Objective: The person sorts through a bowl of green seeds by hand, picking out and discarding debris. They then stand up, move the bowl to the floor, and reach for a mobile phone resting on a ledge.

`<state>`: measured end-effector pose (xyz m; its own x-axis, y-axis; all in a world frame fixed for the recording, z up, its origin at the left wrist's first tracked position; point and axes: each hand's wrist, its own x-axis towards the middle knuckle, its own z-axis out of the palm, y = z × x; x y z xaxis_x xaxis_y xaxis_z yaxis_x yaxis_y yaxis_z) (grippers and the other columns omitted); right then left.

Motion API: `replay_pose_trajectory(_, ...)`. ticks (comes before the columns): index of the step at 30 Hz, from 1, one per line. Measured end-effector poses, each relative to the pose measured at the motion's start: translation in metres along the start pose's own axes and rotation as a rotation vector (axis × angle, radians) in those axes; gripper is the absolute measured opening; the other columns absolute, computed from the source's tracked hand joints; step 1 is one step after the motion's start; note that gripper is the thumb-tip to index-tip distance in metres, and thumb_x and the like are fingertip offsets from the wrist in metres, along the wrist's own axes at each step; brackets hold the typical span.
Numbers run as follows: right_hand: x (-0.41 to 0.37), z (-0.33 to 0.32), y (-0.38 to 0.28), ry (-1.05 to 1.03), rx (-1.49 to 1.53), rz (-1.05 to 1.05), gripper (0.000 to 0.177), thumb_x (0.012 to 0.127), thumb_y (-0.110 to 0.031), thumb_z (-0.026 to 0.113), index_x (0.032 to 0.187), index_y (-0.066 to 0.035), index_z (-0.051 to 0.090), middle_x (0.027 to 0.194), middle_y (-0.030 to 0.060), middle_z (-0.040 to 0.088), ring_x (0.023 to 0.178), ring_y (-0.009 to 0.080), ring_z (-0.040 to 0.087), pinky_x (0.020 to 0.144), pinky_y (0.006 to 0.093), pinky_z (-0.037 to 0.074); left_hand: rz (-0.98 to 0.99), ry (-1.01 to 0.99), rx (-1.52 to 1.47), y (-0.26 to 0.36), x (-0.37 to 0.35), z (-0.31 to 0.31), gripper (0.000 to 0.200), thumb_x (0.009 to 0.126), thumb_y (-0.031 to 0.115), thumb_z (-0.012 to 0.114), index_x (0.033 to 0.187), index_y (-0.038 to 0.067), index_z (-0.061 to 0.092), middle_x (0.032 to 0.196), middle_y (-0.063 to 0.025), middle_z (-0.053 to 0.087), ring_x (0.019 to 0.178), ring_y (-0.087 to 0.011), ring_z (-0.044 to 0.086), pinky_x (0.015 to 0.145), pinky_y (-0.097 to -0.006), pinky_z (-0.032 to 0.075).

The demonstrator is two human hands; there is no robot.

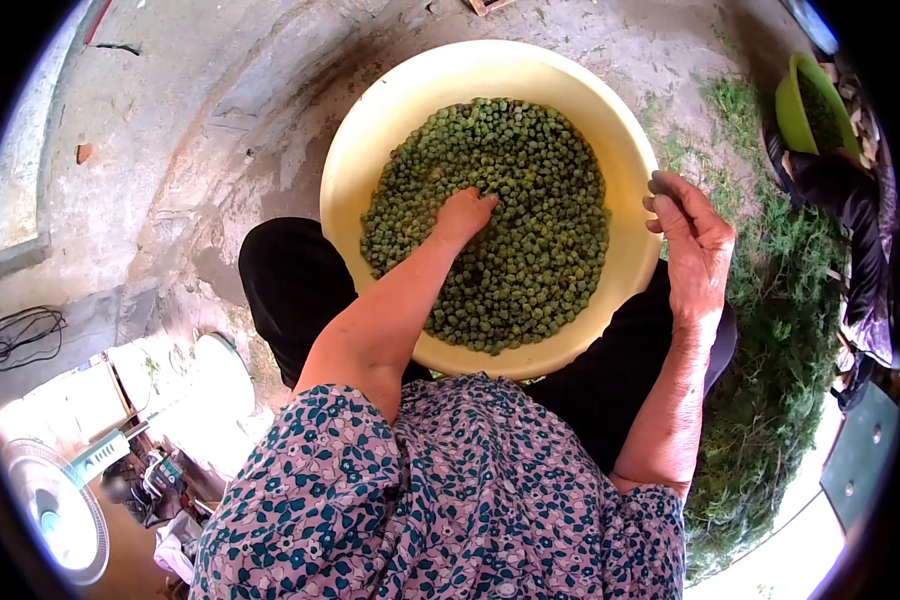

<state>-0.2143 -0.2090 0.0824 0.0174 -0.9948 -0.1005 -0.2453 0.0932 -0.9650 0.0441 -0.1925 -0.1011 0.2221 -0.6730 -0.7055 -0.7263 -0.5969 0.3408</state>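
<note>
A large pale yellow basin (370,115) rests between the person's legs, holding a thick layer of small round green cones or berries (530,240). My left hand (467,213) reaches into the middle of this layer, its fingers curled down among the green pieces. Their tips are partly hidden, so what they pinch cannot be made out. Beside the basin's right rim, my right hand (695,230) is raised with thumb and fingers bent together. The fingertips look dark, and anything between them is too small to name.
Cut green foliage (770,370) is heaped on the ground at right. Beyond it, a lime-green tub (810,105) stands near another person's dark sleeve (850,195). A white fan (60,510) is at lower left, and a coiled black cable (20,338) lies by the concrete wall.
</note>
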Motion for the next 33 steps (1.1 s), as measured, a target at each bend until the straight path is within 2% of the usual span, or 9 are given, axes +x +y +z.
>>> replay_pose_trajectory(10,0.001,0.003,-0.004,0.001,0.002,0.003,0.026,0.084,-0.006,0.057,0.109,0.0,0.061,0.09,0.005,0.063,0.076,0.0095,0.056,0.071,0.0237,0.046,-0.037,-0.091,-0.176,0.002,-0.006,-0.011,0.067,0.088,0.044,0.05,0.132,-0.004,0.036,0.132,-0.0212,0.042,0.12,-0.0334,0.044,0.097,-0.0411,0.038)
replay_pose_trajectory(13,0.001,0.004,-0.003,0.011,0.005,-0.002,0.025,0.084,-0.005,0.058,0.109,0.0,0.061,0.09,0.0054,0.064,0.076,0.0095,0.057,0.07,0.0236,0.047,-0.193,-0.19,-0.561,0.025,-0.033,-0.022,0.067,0.089,0.039,0.053,0.138,0.0,0.027,0.141,-0.0199,0.03,0.126,-0.0344,0.036,0.099,-0.0463,0.036)
replay_pose_trajectory(14,0.002,0.004,-0.002,0.008,-0.002,-0.008,0.025,0.084,-0.005,0.058,0.108,0.0,0.061,0.091,0.0057,0.064,0.075,0.0096,0.057,0.069,0.0235,0.047,-0.158,-0.254,-0.648,0.017,-0.02,-0.004,0.072,0.087,0.044,0.054,0.141,0.009,0.021,0.145,-0.0177,0.022,0.133,-0.0326,0.022,0.106,-0.053,0.017)
replay_pose_trajectory(20,0.002,0.005,0.001,0.007,0.012,-0.028,0.024,0.084,-0.003,0.057,0.107,0.0,0.062,0.092,0.0068,0.064,0.075,0.0095,0.057,0.068,0.0228,0.047,-0.249,-0.296,-0.889,0.051,-0.043,-0.001,0.07,0.089,0.04,0.052,0.143,0.014,0.015,0.147,-0.0134,0.017,0.134,-0.0321,0.018,0.108,-0.0517,0.015)
replay_pose_trajectory(21,0.001,0.005,0.0,0.012,0.013,-0.027,0.024,0.084,-0.003,0.057,0.107,0.0,0.062,0.093,0.0068,0.064,0.075,0.0095,0.057,0.068,0.0228,0.047,0.161,-0.359,-0.551,0.01,-0.007,0.033,0.076,0.087,0.041,0.055,0.144,0.014,0.012,0.148,-0.0132,0.015,0.135,-0.0316,0.017,0.108,-0.052,0.014)
replay_pose_trajectory(22,0.001,0.005,-0.001,0.014,0.012,-0.026,0.024,0.084,-0.003,0.057,0.107,0.0,0.062,0.093,0.0068,0.064,0.075,0.0095,0.057,0.068,0.0228,0.047,0.161,-0.361,-0.55,0.025,-0.015,0.031,0.076,0.087,0.041,0.055,0.144,0.014,0.012,0.148,-0.0132,0.015,0.135,-0.0316,0.017,0.108,-0.052,0.014)
replay_pose_trajectory(24,0.001,0.006,-0.002,0.016,0.012,-0.016,0.024,0.085,-0.003,0.057,0.108,0.0,0.062,0.093,0.007,0.064,0.076,0.0098,0.057,0.068,0.0234,0.047,-0.269,-0.284,-1.057,0.067,-0.032,0.033,0.079,0.086,0.04,0.057,0.143,0.013,0.01,0.148,-0.0137,0.013,0.134,-0.0322,0.018,0.108,-0.0514,0.019)
replay_pose_trajectory(30,0.001,0.005,-0.002,0.013,-0.004,-0.012,0.024,0.085,-0.006,0.058,0.108,0.0,0.062,0.095,0.0074,0.064,0.079,0.0106,0.058,0.07,0.0247,0.048,-0.241,-0.312,-1.573,0.075,-0.014,0.06,0.07,0.092,0.027,0.051,0.142,0.01,0.005,0.145,-0.015,0.015,0.126,-0.0334,0.031,0.097,-0.0524,0.04)
replay_pose_trajectory(33,-0.001,0.005,-0.002,0.009,-0.005,0.015,0.024,0.085,-0.006,0.058,0.108,0.0,0.061,0.095,0.0077,0.064,0.081,0.0109,0.059,0.07,0.0248,0.048,-0.227,-0.218,-1.747,0.09,-0.016,0.056,0.075,0.09,0.025,0.053,0.143,0.017,0.0,0.145,-0.0147,0.012,0.125,-0.0387,0.031,0.092,-0.05,0.047)
